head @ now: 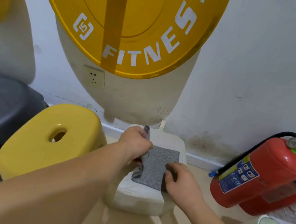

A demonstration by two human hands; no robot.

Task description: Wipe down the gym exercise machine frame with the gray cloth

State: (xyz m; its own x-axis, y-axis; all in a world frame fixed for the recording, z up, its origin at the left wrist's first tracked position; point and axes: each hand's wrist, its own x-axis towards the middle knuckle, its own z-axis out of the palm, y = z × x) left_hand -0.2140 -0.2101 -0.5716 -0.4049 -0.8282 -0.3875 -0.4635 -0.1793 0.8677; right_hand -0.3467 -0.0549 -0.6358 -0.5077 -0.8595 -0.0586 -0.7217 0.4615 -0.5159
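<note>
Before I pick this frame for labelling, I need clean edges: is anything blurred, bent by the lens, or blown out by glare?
Head view: the wide lens bows the wall and the yellow weight plate; the fire extinguisher at the right edge is smeared; the gray cloth, left hand and right hand read fairly sharp; light is soft, with small highlights on the yellow stool.

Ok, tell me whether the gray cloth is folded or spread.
Folded: the gray cloth lies as a compact rectangle, doubled layers showing at its left edge.
</note>
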